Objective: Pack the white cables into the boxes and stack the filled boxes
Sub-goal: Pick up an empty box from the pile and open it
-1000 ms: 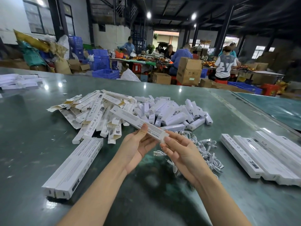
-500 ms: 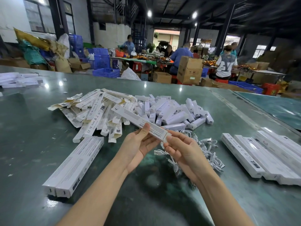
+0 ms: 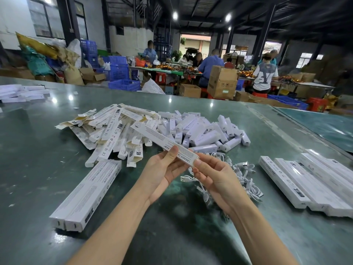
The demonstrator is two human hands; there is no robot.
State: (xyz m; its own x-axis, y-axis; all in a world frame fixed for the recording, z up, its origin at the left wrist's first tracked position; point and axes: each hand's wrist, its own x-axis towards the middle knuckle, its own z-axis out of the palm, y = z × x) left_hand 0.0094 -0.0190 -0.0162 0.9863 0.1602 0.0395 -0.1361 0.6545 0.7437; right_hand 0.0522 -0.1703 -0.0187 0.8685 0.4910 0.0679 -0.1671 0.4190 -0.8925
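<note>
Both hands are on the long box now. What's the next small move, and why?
Probably press the near end flap shut with the right hand: it pinches that end of the long box, the left hand grips it from below, and the cables lie loose beneath.

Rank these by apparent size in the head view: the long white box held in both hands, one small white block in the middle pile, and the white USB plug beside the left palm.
1. Long white held box
2. Small white block
3. White USB plug
</note>
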